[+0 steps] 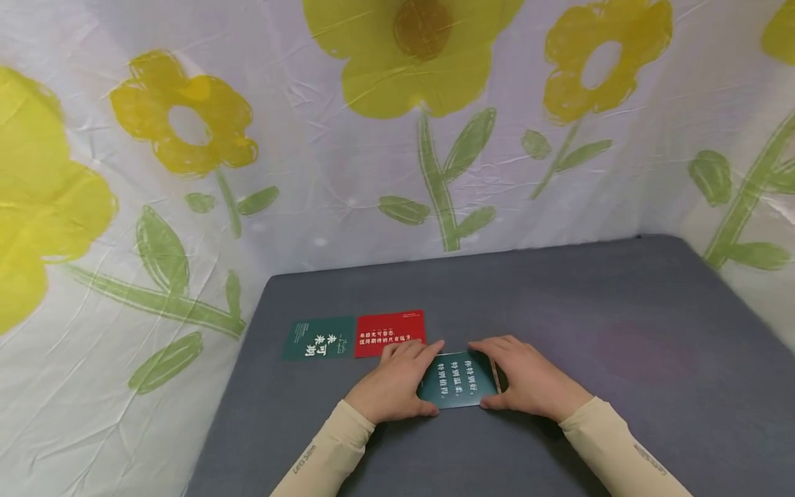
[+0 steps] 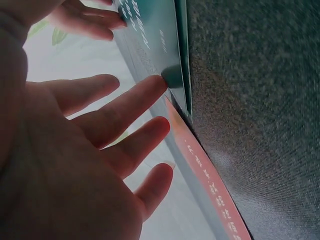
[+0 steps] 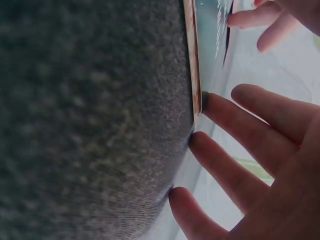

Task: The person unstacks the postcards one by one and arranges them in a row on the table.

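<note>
A teal card with white vertical writing lies near the front of the table, between both hands. My left hand grips its left end, thumb at the near corner and index finger at the far one. My right hand holds the right end the same way, where a thin pale-brown edge shows beneath the teal face. In the left wrist view, the teal card has a second teal layer under it, slightly apart. The left hand's other fingers are spread beside a red card.
A dark green card with white writing lies flat, left of the red card. The dark grey cloth-covered table reaches back to a white curtain printed with yellow flowers.
</note>
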### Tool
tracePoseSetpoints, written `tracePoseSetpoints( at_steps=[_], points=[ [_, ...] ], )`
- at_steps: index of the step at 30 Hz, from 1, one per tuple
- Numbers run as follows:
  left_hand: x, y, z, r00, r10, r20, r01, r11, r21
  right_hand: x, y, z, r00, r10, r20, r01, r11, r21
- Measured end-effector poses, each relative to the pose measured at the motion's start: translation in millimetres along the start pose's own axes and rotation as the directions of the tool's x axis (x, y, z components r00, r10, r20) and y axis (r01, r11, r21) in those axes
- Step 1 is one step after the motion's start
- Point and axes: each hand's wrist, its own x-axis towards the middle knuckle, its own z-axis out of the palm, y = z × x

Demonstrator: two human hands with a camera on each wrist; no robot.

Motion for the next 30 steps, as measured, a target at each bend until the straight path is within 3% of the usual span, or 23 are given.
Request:
tracePoseSetpoints(
  at_steps=[17,30],
  points=[
    [-2.3,11.1,1.2,1.0,0.022,0.019,-0.022,0.999,0.031,-12.5,1.0,2.3,0.999,-0.041,-0.021,0.04,0.999,-0.011],
    [-2.4,10.5,2.8,0.999,0.034,0.014,-0.035,0.999,0.029,-15.3,1.9,3.4,0.998,-0.059,-0.019,0.058,0.998,-0.002]
  ],
)
